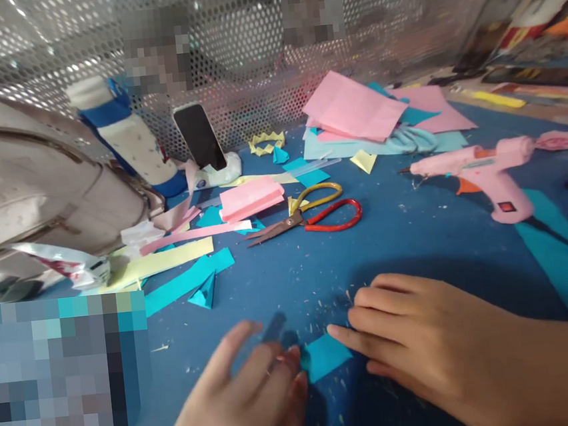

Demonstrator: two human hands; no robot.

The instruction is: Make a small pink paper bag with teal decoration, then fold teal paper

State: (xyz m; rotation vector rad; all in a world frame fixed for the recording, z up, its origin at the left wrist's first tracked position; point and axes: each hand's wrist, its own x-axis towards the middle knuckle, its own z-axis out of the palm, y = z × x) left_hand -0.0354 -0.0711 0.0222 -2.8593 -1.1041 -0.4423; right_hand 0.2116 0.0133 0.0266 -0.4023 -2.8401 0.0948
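A small piece of turquoise paper (pixel 328 357) lies on the blue tabletop between my hands. My left hand (pixel 254 397), slightly blurred, has its thumb and curled fingers closed at the paper's left end, with the index finger raised. From the right, my right hand (pixel 422 344) reaches in with its fingers extended, the index fingertip at the paper's right edge and the palm facing down. Beyond my hands lie scissors (pixel 295 222) with one yellow and one red handle. A folded turquoise paper triangle (pixel 203 292) sits to the left.
A pink glue gun (pixel 494 173) lies at right, its cord crossing a turquoise sheet (pixel 559 253). Paper strips (pixel 190 282) cover the left side. Farther back are a phone (pixel 200 137), a bottle (pixel 129 137), a bag (pixel 33 170), pink sheets (pixel 354 106) and a perforated metal panel (pixel 244 63).
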